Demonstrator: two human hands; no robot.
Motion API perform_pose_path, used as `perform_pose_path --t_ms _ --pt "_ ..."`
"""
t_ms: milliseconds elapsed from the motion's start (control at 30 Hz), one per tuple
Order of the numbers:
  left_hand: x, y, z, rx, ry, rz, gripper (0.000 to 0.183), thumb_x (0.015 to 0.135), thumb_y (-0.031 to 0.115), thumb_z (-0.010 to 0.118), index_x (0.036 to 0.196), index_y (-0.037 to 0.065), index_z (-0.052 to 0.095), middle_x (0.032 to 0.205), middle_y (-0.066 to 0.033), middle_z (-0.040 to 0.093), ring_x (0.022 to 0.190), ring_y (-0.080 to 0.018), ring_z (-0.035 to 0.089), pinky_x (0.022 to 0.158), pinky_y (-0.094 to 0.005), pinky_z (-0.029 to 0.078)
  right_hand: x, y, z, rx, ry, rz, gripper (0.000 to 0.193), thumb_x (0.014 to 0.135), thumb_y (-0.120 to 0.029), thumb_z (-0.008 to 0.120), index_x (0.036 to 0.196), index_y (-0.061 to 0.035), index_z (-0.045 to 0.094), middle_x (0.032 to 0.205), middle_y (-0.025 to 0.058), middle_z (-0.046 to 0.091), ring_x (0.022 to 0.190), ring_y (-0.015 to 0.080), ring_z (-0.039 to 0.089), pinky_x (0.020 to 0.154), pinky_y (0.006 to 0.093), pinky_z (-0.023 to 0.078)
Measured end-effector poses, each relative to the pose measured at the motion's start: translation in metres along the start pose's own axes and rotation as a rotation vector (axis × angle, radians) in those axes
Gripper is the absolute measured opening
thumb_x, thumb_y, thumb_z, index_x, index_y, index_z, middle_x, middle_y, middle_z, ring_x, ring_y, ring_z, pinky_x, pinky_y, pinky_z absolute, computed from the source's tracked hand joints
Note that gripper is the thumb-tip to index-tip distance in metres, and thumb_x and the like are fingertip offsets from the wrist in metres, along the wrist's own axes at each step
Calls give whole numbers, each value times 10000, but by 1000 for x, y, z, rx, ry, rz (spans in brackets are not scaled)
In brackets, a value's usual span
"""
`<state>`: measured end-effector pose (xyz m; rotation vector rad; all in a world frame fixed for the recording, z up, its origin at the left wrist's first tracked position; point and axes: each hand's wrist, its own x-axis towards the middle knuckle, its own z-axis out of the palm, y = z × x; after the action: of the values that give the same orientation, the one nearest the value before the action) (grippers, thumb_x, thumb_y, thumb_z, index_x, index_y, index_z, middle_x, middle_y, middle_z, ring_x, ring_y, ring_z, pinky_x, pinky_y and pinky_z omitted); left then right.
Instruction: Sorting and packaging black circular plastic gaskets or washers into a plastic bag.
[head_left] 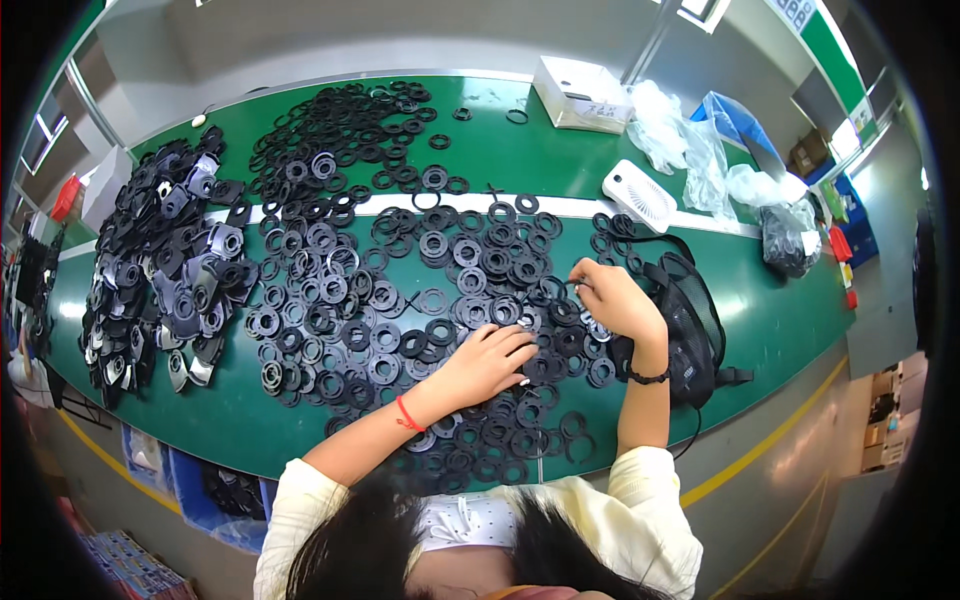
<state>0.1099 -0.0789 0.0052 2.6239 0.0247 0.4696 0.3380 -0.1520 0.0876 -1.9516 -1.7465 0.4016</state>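
Many black and grey plastic rings (385,368) lie in a loose heap across the middle of the green table. My left hand (485,365) rests palm down on the heap, its fingers stretched out over several rings. At the heap's right side my right hand (615,300) is raised slightly, thumb and fingers pinched together. Something small and dark shows at those fingertips, beside a black ring (550,288); what it is cannot be made out. The spot under my left palm is hidden.
Dark molded parts (185,280) are piled at the left. More black rings (335,125) lie at the back. A black mesh bag (690,330) sits beside my right forearm, near a white handheld fan (640,196). Behind stand a white box (580,92) and clear plastic bags (660,125).
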Motion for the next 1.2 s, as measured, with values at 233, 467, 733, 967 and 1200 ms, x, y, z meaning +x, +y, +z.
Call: perform_pose_path --t_ms 233,467,733,967,1200 --pt "-1 -4 -7 68 47 46 440 792 271 683 1164 70 562 1149 -84 572 1131 -255 498 945 -384 388 -2 -6 6 -423 -390 265 360 588 -303 829 795 -46 688 721 140 657 743 311 658 682 382 530" --pt "2 -13 -23 -109 301 -63 121 865 109 582 945 20 601 870 -117 623 840 -284 610 767 -364 473 3 1 29 -576 -438 254 425 514 -378 860 709 -41 690 652 139 635 703 320 660 664 375 541" --pt "0 -26 -38 -582 354 -676 132 927 89 511 983 -2 587 730 -116 591 677 -139 598 614 -303 458 10 -20 -3 150 -280 -62 242 814 -176 703 726 -12 549 554 41 514 493 129 458 497 258 385" --pt "-1 -36 -30 -1129 330 -476 195 982 102 439 1111 -8 534 959 7 598 846 -53 549 778 -214 454 19 -41 18 396 -46 152 194 862 -150 659 811 5 553 585 6 515 540 67 451 498 235 358" --pt "0 -33 -35 -1223 263 -462 270 955 122 514 1198 10 481 1032 -45 610 919 -72 566 778 -218 456 18 -35 28 426 -118 -63 180 857 -160 658 844 5 585 556 45 555 501 90 476 490 262 376"
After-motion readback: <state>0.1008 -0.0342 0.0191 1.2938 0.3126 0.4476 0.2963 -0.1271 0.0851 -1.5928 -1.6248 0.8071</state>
